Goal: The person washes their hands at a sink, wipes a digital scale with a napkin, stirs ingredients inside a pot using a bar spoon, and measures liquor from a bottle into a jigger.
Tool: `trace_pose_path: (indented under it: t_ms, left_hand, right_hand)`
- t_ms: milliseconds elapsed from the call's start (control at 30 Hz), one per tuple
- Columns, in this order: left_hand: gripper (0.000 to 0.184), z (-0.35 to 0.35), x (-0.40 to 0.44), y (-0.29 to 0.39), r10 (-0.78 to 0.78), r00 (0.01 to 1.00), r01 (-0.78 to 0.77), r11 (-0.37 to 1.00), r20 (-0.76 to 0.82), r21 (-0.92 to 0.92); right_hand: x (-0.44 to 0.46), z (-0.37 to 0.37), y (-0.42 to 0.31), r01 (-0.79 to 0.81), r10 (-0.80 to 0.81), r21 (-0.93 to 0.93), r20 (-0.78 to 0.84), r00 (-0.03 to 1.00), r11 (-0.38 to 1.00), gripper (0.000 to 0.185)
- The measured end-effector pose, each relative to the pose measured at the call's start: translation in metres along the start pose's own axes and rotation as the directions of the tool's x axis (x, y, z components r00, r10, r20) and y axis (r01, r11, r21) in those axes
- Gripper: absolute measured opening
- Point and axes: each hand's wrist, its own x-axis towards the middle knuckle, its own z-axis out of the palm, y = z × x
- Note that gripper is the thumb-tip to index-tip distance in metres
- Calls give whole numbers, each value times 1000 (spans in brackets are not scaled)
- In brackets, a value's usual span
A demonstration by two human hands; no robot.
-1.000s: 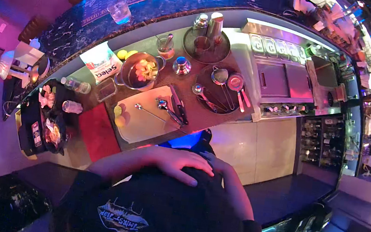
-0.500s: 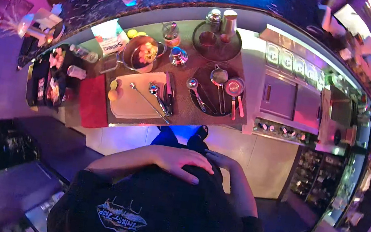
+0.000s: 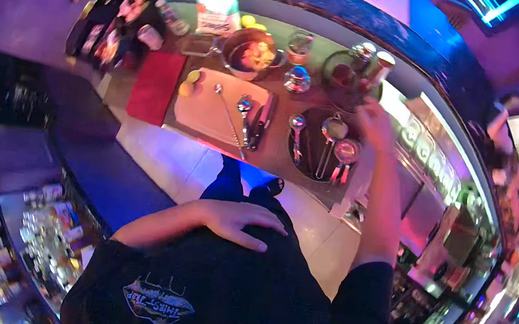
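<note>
My left hand (image 3: 241, 222) lies flat on the front of my black shirt, fingers stretched out and holding nothing. My right hand (image 3: 374, 124) is raised at the right edge of the round tray (image 3: 335, 70), close to a metal shaker tin (image 3: 378, 69). Its fingers are blurred, and whether they touch anything is unclear. Below and left of it, a strainer (image 3: 334, 128), a second strainer with a light handle (image 3: 346, 151) and a scoop-like tool (image 3: 297, 124) lie on a dark round mat.
A cutting board (image 3: 209, 115) holds a long spoon (image 3: 229, 118), a metal tool and a knife. Behind it are a pot of cut fruit (image 3: 248, 54), a jigger (image 3: 297, 80) and a glass (image 3: 299, 47). A red cloth (image 3: 156, 86) is left; lidded bins line the right.
My right hand has left my waist and reached forward to the round tray. My left hand stays on my shirt. The view has turned, moving the counter items rightward.
</note>
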Motion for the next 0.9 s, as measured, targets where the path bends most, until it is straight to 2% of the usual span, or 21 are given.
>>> trace_pose_path:
  t_ms: [33,67,133,167,233,267,333,400,533,700,833,867,900]
  left_hand:
    - [60,3,-6,0,-14,999,14,1000,-46,-6]
    - [60,6,-10,0,-10,997,9,1000,-79,-16]
    - [60,14,-15,-3,-1,990,-4,999,-144,-35]
    - [60,18,-19,-4,4,985,-12,999,-174,-46]
    - [61,26,-27,-5,-9,969,-6,998,-247,-61]
    - [61,29,-31,-6,-9,962,-9,998,-274,-65]
    - [61,31,-38,-8,-1,949,-21,997,-315,-68]
    - [62,31,-42,-12,-2,941,-25,997,-338,-76]
    - [63,31,-47,-19,7,945,-42,994,-327,-102]
    - [59,23,-48,-22,-25,975,-14,985,-221,-172]
    - [59,25,-47,-21,-103,986,80,982,-130,-172]
    - [59,27,-47,-20,-104,987,82,982,-120,-173]
    - [60,28,-46,-19,-102,988,81,981,-116,-175]
  right_hand:
    - [22,-3,-18,11,-9,13,-103,995,1000,41]
    - [50,1,20,53,-52,29,-54,997,998,47]
    - [83,6,36,204,-204,-45,0,979,978,62]
    - [87,17,34,186,-191,-135,-30,981,973,68]
    - [95,32,40,63,-66,-179,-8,998,982,72]
    - [99,43,54,69,-85,-255,-55,995,964,70]
    - [112,52,84,-7,-25,-366,-82,996,930,68]
    - [118,58,95,0,-49,-421,-105,993,907,63]
    - [117,59,104,15,-52,-408,-79,996,913,65]
    - [111,52,95,25,-54,-393,-63,997,919,68]
    - [94,48,75,187,-210,-200,-100,973,962,62]
    - [83,48,70,178,-202,-201,-105,974,963,62]
    - [71,48,63,121,-150,-157,-189,970,980,61]
